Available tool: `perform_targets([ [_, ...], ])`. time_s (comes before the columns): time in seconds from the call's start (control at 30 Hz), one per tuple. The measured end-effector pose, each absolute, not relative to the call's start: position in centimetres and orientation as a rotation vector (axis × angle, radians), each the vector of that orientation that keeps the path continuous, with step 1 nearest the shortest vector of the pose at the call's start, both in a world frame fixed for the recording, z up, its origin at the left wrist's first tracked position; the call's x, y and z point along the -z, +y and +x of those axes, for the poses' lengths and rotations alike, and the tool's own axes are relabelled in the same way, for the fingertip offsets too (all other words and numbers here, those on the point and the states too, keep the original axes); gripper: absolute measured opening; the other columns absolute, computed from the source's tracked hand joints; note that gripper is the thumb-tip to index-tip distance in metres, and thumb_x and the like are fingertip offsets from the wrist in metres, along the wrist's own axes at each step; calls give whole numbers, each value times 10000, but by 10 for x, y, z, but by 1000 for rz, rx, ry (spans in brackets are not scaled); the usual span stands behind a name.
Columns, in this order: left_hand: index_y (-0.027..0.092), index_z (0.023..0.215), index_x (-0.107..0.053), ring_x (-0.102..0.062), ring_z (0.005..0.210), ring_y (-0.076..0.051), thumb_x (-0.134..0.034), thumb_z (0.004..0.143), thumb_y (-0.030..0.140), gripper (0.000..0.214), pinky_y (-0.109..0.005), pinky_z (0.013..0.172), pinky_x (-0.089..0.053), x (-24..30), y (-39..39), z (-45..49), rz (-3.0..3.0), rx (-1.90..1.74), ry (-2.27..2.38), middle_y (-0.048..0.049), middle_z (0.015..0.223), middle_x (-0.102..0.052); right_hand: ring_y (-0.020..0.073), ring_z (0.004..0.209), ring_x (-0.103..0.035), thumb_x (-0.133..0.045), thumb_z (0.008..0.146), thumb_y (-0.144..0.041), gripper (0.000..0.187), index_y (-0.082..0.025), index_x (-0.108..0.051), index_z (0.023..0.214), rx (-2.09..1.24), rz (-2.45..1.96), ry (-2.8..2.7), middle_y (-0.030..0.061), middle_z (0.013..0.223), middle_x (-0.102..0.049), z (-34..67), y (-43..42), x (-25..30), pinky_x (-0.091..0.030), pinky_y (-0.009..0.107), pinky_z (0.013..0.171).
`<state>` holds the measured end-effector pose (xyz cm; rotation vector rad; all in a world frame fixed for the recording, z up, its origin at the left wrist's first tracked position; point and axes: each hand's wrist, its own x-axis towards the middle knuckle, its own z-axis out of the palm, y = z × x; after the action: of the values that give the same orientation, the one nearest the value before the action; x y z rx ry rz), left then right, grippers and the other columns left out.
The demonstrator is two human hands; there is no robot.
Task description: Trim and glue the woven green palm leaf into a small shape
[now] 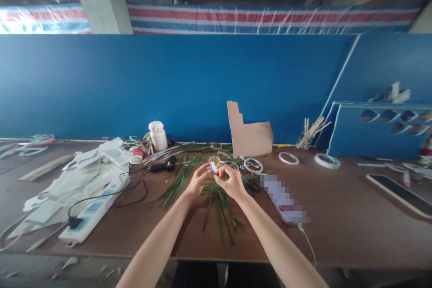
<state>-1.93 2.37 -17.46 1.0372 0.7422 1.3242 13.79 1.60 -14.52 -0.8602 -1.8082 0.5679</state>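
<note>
Both my hands meet above the brown worktable. My left hand and my right hand pinch a small white-and-blue roll, apparently tape, between their fingertips. Under them lies a bundle of long green leaf strips, fanned toward the table's front edge. More green strips spread to the left of my left hand. Scissors lie just right of my right hand.
A white power strip with a black plug and cable sits at left beside white sheets. A white bottle, a cardboard piece, tape rings, a jar of wooden sticks and a blue holed board stand along the blue wall.
</note>
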Motion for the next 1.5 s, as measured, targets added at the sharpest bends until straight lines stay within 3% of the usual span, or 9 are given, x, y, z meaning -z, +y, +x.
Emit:
perform_targets([
  [1.07,165,1136,-564,-655,761,-201,-696,693,392,515,-255,585,-498,172,22,-19,1070,-1324,745,-103,962,-665,184,707,-621,-661,702,-371,243,-220,-480,644,-698,-865,-1708,19,755,-670,140,25,154,-484,305,692],
  [1.5,180,1111,-572,-652,794,-200,-706,691,364,478,-265,610,-505,173,21,-20,1068,-1312,714,-93,1032,-644,178,716,-628,-597,764,-323,191,-214,-497,644,-611,-864,-1785,13,744,-664,140,20,149,-479,290,713],
])
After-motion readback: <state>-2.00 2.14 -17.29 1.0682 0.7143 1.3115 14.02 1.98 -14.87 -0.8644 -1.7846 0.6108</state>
